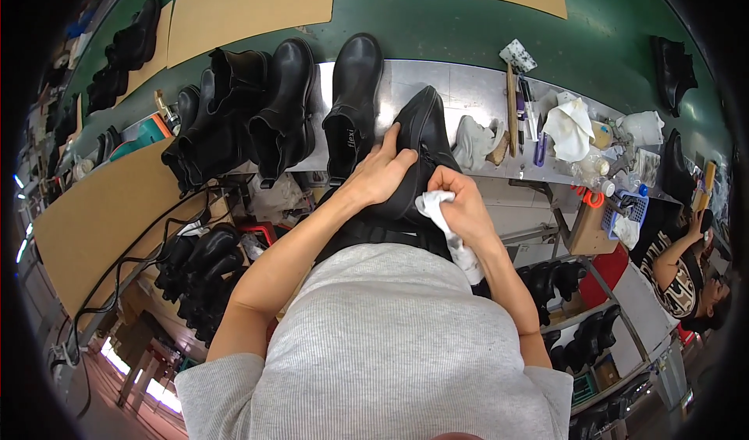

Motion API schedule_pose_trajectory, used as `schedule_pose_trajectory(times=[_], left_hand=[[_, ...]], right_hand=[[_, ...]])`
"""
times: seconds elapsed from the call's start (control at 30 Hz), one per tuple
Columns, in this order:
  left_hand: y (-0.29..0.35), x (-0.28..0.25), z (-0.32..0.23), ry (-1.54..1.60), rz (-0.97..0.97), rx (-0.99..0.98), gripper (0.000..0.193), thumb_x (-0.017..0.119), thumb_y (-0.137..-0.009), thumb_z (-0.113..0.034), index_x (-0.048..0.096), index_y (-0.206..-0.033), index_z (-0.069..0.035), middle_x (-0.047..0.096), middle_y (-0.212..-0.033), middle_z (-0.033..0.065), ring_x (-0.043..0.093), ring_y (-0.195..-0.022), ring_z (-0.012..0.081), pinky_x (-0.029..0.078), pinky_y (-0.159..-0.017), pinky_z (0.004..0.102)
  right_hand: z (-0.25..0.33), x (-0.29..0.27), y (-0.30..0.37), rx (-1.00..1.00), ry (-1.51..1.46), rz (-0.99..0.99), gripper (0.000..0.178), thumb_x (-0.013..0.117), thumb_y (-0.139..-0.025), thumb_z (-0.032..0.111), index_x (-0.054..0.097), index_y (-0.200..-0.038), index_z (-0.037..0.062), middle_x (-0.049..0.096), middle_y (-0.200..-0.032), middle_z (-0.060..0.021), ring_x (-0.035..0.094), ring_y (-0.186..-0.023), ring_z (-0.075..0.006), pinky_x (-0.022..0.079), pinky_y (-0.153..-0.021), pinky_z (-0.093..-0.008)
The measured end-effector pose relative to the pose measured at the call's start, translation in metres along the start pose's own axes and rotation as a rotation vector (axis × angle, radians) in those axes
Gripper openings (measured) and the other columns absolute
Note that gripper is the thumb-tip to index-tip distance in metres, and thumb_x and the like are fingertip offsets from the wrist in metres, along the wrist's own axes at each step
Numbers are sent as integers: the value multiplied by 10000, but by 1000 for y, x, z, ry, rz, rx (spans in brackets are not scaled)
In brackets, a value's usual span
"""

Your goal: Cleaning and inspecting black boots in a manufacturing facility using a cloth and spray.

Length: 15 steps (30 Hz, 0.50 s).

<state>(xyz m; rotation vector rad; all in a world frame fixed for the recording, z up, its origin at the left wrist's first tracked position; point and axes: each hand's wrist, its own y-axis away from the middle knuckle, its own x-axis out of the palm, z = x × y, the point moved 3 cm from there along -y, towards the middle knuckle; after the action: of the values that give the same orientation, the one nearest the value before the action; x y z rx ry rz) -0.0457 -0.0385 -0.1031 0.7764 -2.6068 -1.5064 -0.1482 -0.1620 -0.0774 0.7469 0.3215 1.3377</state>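
A black ankle boot (425, 122) leans against the metal bench edge with its toe pointing away from me. My left hand (382, 179) grips the boot from its left side, thumb and fingers laid along the upper. Bunched in my right hand (468, 210) is a white cloth (433, 206), pinched between the fingers close to the boot's right side. One end of the cloth hangs down by my wrist. Just left of the held boot stands another black boot (357, 73). More black boots (285, 89) are grouped farther left on the bench.
Right on the metal bench (460, 89) are a crumpled white rag (472, 143), pens and brushes (527, 112), another white cloth (569, 128) and small bottles (597, 167). A green conveyor belt (437, 19) with cardboard sheets (253, 15) runs behind. A co-worker (671, 272) is at far right.
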Motion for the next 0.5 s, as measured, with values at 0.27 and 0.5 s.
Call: schedule_pose_trajectory(times=[0.27,0.5], left_hand=[[-1,-1,1,0,5,23,797,380,-827,-449,146,-1461,-25,350,-1355,359,372,-1279,429,266,-1074,391],[-1,-1,3,7,-3,18,801,383,-826,-449,143,-1462,-26,341,-1361,361,371,-1280,431,263,-1076,389]], right_hand=[[-5,0,-1,11,22,-11,135,612,-733,-29,511,-705,57,491,-664,56,437,-613,-20,327,-534,-189],[7,7,8,-123,300,34,141,595,-670,-54,515,-707,56,495,-664,57,442,-611,-26,340,-540,-193]])
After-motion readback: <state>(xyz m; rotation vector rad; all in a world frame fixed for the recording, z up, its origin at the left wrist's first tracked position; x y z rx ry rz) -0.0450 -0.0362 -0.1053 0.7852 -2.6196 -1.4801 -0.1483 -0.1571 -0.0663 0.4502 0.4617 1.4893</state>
